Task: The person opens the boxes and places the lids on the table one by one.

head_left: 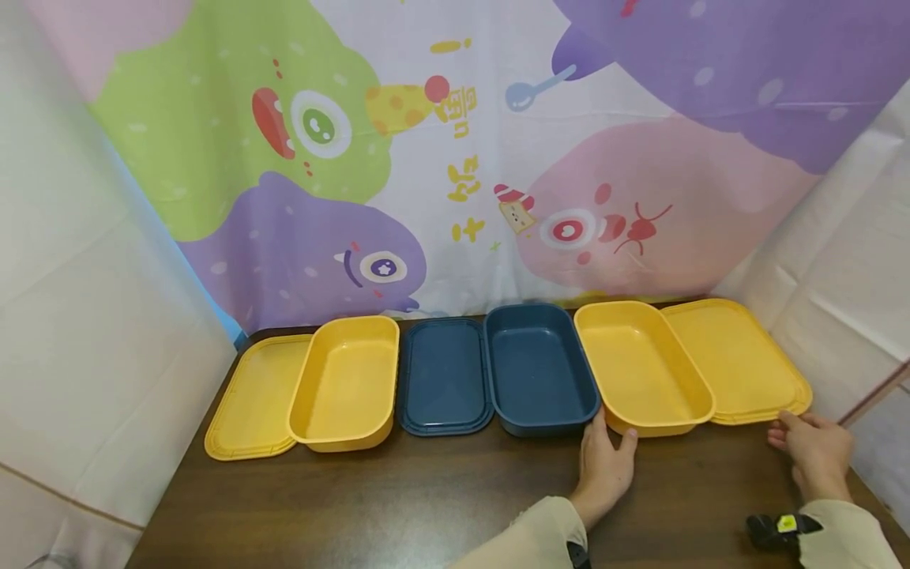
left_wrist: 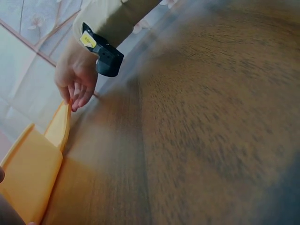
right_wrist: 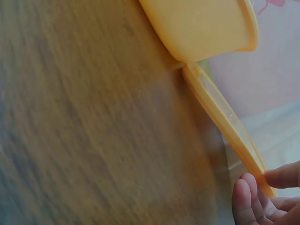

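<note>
In the head view my left hand is at the near left corner of the right yellow box. Its fingers reach up between that box and the dark blue box, and the thumb is at the yellow box's front. Only bits of this hand show in the left wrist view. My right hand pinches the near right corner of the right yellow lid. The right wrist view shows the thumb on one face of the lid and fingers around its edge. This lid lies against the box's right side.
Further left on the brown table are a dark blue lid, another yellow box and another yellow lid. A cartoon-printed curtain hangs behind the row. White sheets stand at both sides.
</note>
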Tool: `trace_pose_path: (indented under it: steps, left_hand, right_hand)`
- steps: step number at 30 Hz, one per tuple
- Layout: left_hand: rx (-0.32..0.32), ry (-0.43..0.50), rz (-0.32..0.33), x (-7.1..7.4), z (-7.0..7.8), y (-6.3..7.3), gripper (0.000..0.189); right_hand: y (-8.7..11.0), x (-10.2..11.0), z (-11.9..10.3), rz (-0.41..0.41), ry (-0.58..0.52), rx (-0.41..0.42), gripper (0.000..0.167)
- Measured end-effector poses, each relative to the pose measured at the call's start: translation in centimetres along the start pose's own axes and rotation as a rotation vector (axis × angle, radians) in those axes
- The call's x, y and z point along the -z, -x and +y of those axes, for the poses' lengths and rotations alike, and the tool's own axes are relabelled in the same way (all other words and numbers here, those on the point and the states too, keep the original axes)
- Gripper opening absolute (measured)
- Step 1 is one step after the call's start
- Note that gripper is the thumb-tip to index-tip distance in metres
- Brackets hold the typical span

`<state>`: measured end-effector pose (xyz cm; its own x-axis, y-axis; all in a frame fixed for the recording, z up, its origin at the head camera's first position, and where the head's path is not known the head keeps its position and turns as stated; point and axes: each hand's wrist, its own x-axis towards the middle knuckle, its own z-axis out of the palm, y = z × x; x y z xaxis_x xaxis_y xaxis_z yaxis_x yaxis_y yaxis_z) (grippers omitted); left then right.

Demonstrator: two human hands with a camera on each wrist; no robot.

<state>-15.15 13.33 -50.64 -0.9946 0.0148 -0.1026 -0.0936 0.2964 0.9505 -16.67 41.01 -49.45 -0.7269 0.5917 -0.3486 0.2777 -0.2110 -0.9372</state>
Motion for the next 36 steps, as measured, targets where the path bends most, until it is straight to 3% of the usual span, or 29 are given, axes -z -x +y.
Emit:
trace_pose_path:
  steps: [5, 8, 13, 24, 36]
  left_hand:
    - [-0.011, -0.002, 0.000, 0.0, -0.1, -0.1, 0.060]
    - [-0.012, -0.007, 0.003, 0.0, -0.1, -0.1, 0.060]
    - [-0.016, -0.005, 0.002, 0.1, 0.0, -0.1, 0.059]
    - [-0.038, 0.028, -0.009, 0.2, 0.0, 0.0, 0.059]
    - [-0.024, 0.026, -0.016, 0.4, 0.1, 0.0, 0.060]
  right_hand:
    - [-0.2, -0.2, -0.1, 0.046, 0.159, -0.009, 0.015]
    - [-0.4, -0.4, -0.1, 0.074, 0.282, -0.013, 0.022]
    - [-0.7, -0.3, 0.0, 0.075, 0.320, -0.001, 0.018]
    - [-0.8, -0.1, 0.1, 0.056, 0.525, 0.048, 0.031]
    - [-1.4, 0.3, 0.0, -0.010, 0.606, 0.066, 0.032]
